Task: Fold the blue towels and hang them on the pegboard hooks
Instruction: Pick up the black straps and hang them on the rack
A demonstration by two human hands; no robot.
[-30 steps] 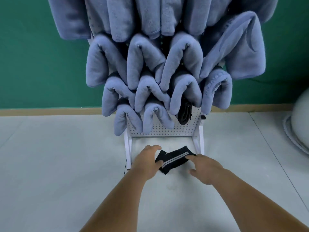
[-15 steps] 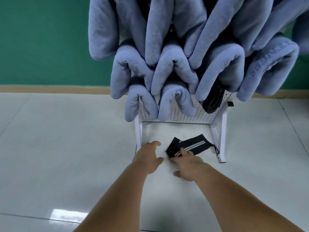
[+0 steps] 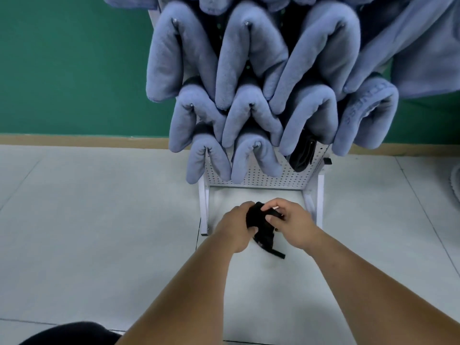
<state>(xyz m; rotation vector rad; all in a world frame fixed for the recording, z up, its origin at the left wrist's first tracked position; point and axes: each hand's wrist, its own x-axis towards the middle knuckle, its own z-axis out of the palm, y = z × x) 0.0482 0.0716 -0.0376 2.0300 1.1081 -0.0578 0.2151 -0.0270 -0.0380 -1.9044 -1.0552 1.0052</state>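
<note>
Two forearms reach forward and down, wrists close together. The left hand [image 3: 234, 226] is curled around one side of a bunched black cloth [image 3: 258, 220], knuckles up. The right hand [image 3: 295, 221] pinches the other side, its fingers bent over the top. A black strap [image 3: 275, 252] trails from the bundle toward the pale floor [image 3: 99, 220]; whether it touches cannot be told. Just beyond the hands stand the white legs [image 3: 204, 207] of the pegboard [image 3: 258, 176]. The blue towels [image 3: 251, 61] hang folded over its hooks in overlapping rows that cover most of the board. A dark item [image 3: 302, 155] hangs beneath the lower right towels. Behind is a green wall [image 3: 74, 70].
</note>
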